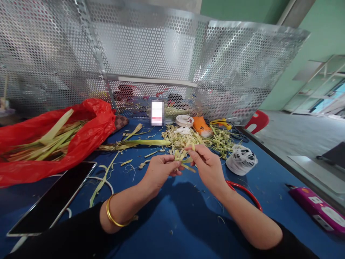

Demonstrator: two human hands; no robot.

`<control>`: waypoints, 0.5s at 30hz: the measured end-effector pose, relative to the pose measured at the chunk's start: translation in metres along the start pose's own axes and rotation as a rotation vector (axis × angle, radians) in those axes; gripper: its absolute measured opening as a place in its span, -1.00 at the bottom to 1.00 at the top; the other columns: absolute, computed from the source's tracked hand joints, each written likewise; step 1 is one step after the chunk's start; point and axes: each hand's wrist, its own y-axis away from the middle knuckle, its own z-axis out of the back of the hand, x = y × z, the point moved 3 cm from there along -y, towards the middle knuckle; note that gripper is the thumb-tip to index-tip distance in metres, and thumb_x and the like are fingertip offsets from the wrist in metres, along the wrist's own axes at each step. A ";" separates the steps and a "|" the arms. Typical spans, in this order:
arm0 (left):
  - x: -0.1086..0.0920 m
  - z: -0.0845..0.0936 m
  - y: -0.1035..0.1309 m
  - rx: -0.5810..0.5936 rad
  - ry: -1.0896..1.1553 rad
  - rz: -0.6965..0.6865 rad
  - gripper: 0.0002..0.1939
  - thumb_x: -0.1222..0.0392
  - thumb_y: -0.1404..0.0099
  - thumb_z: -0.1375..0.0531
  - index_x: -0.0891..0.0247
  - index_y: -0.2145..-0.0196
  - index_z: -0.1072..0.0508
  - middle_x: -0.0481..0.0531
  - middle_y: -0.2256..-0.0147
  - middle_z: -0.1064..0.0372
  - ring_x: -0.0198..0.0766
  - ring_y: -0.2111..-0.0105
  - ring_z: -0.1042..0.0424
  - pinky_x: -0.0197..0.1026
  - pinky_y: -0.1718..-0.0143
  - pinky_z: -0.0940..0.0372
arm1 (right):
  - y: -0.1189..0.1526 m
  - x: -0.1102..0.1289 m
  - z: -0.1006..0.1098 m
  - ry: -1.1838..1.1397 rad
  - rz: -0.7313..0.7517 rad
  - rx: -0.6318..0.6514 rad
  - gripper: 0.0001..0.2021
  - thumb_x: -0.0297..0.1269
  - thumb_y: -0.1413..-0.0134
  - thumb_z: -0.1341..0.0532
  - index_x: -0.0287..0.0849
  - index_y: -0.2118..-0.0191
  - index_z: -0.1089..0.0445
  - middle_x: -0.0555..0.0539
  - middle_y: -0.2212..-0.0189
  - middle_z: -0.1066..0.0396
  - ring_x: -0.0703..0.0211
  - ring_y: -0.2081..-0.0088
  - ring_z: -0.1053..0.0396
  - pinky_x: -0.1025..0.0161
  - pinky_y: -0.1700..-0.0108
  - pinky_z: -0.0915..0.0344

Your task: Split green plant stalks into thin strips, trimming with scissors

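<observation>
Between my two hands is a small bundle of pale green and yellow leaf strips [181,155], held above the blue table [161,223]. My left hand [159,172] pinches the bundle from the left, its thumb on top; a gold bangle [110,212] circles that wrist. At the bundle's right side, the thumb and fingers of my right hand [207,163] are closed on a strip. Just behind the hands lies a heap of cut leaf pieces [172,135].
A red plastic bag [94,118] of long leaves and a dark tablet [54,198] lie left. White twine [242,160], an orange packet [201,126], a red-handled tool [248,192] and a purple power strip [315,207] are right. A perforated metal screen [151,43] stands behind.
</observation>
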 end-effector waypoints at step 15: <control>-0.003 -0.001 0.003 -0.051 -0.021 -0.021 -0.89 0.25 -0.07 -0.24 0.34 0.43 -0.51 0.05 0.50 -0.52 -0.37 0.55 -0.44 -0.34 0.45 -0.29 | -0.002 -0.004 0.001 0.179 -0.012 0.090 -0.77 -0.25 -0.11 -0.14 -0.18 0.52 -0.38 0.02 0.55 -0.29 0.28 0.50 -0.21 0.33 0.45 -0.14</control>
